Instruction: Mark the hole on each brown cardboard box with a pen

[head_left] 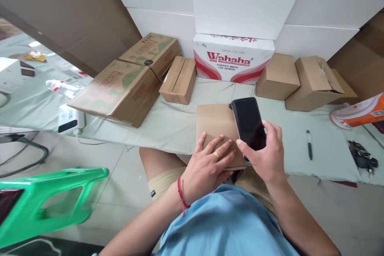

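Note:
A brown cardboard box sits at the front edge of the table, close to my body. My left hand lies flat on its top with the fingers spread, a ring on one finger and a red cord at the wrist. In my right hand is a black smartphone, gripped by its lower end between thumb and fingers. The phone's dark screen faces up, and it overlaps the box's right side. Whether the phone rests on the box or hovers just over it, I cannot tell.
Behind stand a white and red Wahaha carton, a small taped box and a long green-printed carton. More brown boxes are at the right, with a pen and keys. A green stool stands left.

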`<state>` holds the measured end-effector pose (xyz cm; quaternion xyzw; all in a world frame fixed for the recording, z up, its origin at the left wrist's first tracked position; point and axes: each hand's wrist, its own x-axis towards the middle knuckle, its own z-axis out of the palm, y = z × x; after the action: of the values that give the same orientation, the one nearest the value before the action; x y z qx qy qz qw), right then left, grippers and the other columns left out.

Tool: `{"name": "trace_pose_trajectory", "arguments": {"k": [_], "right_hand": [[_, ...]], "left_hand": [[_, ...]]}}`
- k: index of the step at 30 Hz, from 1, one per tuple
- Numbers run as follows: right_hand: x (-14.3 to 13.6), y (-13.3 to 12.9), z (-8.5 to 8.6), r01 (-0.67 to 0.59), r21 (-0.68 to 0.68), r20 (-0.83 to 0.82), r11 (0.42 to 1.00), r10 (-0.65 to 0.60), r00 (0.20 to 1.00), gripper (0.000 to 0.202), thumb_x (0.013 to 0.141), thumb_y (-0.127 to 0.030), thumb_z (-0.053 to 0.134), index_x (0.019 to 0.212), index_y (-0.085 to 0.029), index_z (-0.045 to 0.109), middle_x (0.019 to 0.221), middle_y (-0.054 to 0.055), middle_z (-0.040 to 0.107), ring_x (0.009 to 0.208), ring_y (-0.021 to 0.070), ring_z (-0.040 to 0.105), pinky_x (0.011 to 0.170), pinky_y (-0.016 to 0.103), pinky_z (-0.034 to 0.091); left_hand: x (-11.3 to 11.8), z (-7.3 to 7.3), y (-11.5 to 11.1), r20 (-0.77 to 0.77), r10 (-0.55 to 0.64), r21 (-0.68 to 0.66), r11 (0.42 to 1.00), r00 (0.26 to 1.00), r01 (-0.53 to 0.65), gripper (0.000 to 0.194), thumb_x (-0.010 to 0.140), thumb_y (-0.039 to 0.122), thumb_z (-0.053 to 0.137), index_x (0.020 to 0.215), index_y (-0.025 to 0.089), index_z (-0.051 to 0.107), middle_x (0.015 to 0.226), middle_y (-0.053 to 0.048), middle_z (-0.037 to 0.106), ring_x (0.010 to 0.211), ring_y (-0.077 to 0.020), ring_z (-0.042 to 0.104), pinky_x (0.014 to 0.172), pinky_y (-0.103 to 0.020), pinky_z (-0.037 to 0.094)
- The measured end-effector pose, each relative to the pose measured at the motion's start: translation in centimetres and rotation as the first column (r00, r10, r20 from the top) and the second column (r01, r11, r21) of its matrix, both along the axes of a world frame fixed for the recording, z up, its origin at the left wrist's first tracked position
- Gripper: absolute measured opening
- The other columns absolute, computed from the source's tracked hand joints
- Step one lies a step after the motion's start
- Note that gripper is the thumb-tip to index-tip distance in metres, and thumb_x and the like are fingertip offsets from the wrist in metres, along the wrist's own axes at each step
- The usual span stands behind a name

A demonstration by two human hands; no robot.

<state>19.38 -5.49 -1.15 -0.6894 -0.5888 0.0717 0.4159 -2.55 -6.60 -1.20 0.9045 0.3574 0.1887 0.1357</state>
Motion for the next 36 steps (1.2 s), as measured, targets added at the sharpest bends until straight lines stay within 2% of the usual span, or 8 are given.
{"name": "trace_pose_trajectory", "arguments": {"k": [10, 15, 22, 25, 28, 31, 33, 36], "right_hand": [[-3.1, -0.6, 1.8, -0.080, 0.041, 0.078, 0.996, 0.077, 0.994, 0.072, 0.084, -0.046, 0.077, 0.146, -0.022, 0.048, 0.134, 0.018, 0.060, 0.127, 0.0382, 0.063, 0.097, 0.058, 0.064], [-2.7, -0.5, 1.9, -0.075, 0.058, 0.095, 0.996, 0.069, 0.993, 0.074, 0.083, -0.048, 0.079, 0.146, -0.023, 0.049, 0.135, 0.018, 0.059, 0.129, 0.0393, 0.062, 0.095, 0.057, 0.064], [1.7, 0.4, -0.1, 0.004, -0.010, 0.113, 1.000, -0.003, 0.994, 0.075, 0.079, -0.057, 0.080, 0.140, -0.023, 0.054, 0.134, 0.018, 0.060, 0.127, 0.0399, 0.061, 0.089, 0.053, 0.063], [4.0, 0.9, -2.2, 0.109, -0.176, 0.112, 0.978, -0.091, 0.990, 0.078, 0.076, -0.058, 0.080, 0.139, -0.020, 0.055, 0.137, 0.019, 0.058, 0.122, 0.0400, 0.065, 0.087, 0.052, 0.062], [5.8, 1.3, -4.3, 0.232, -0.384, 0.164, 0.894, -0.181, 0.970, 0.084, 0.077, -0.058, 0.078, 0.145, -0.014, 0.054, 0.141, 0.022, 0.056, 0.113, 0.0391, 0.068, 0.086, 0.052, 0.061], [7.0, 1.3, -5.9, 0.283, -0.526, 0.237, 0.802, -0.182, 0.954, 0.087, 0.080, -0.059, 0.074, 0.149, -0.011, 0.052, 0.143, 0.023, 0.055, 0.112, 0.0400, 0.068, 0.087, 0.052, 0.060], [7.6, 1.3, -6.6, 0.295, -0.555, 0.271, 0.778, -0.166, 0.948, 0.086, 0.083, -0.060, 0.072, 0.150, -0.010, 0.051, 0.144, 0.024, 0.054, 0.113, 0.0404, 0.067, 0.088, 0.051, 0.059], [8.1, 1.1, -7.4, 0.292, -0.525, 0.298, 0.799, -0.148, 0.943, 0.085, 0.085, -0.059, 0.072, 0.151, -0.009, 0.051, 0.141, 0.024, 0.055, 0.118, 0.0412, 0.064, 0.091, 0.051, 0.058]], "left_hand": [[0.3, 0.3, -0.2, 0.027, 0.018, -0.006, 1.000, 0.999, -0.018, 0.037, 0.107, 0.037, 0.066, 0.142, 0.031, 0.073, 0.150, -0.006, 0.073, 0.155, -0.0349, 0.054, 0.139, -0.064, 0.011], [0.2, 0.5, -0.2, 0.048, 0.001, 0.036, 0.999, 0.999, -0.002, 0.047, 0.105, 0.056, 0.068, 0.143, 0.028, 0.072, 0.155, -0.012, 0.069, 0.158, -0.0397, 0.049, 0.137, -0.067, 0.019], [-3.1, -0.1, -1.9, 0.357, 0.309, 0.128, 0.919, 0.881, -0.374, 0.038, 0.106, 0.028, 0.067, 0.144, 0.028, 0.062, 0.164, -0.017, 0.053, 0.163, -0.0389, 0.042, 0.128, -0.065, 0.043], [-5.2, -1.9, -3.9, 0.440, 0.565, -0.100, 0.804, 0.698, -0.587, 0.037, 0.106, 0.034, 0.067, 0.143, 0.031, 0.062, 0.158, -0.014, 0.055, 0.155, -0.0368, 0.050, 0.123, -0.063, 0.050], [-6.0, -3.7, -6.2, 0.427, 0.821, -0.545, 0.568, 0.379, -0.616, 0.045, 0.102, 0.057, 0.069, 0.137, 0.028, 0.062, 0.146, -0.013, 0.059, 0.142, -0.0339, 0.059, 0.111, -0.056, 0.062], [-5.0, -4.3, -7.8, 0.211, 0.973, -0.920, 0.229, 0.092, -0.318, 0.065, 0.093, 0.077, 0.070, 0.134, 0.028, 0.061, 0.132, -0.011, 0.065, 0.133, -0.0336, 0.065, 0.096, -0.049, 0.068], [-3.6, -4.1, -8.2, 0.057, 0.998, -0.996, 0.058, 0.012, -0.062, 0.078, 0.089, 0.083, 0.070, 0.144, 0.030, 0.058, 0.131, -0.011, 0.067, 0.129, -0.0334, 0.067, 0.090, -0.047, 0.068], [-1.4, -3.5, -7.8, 0.034, 0.999, -0.991, 0.030, 0.032, 0.134, 0.094, 0.085, 0.084, 0.074, 0.162, 0.039, 0.045, 0.149, -0.011, 0.065, 0.135, -0.0340, 0.065, 0.092, -0.045, 0.065]]}}
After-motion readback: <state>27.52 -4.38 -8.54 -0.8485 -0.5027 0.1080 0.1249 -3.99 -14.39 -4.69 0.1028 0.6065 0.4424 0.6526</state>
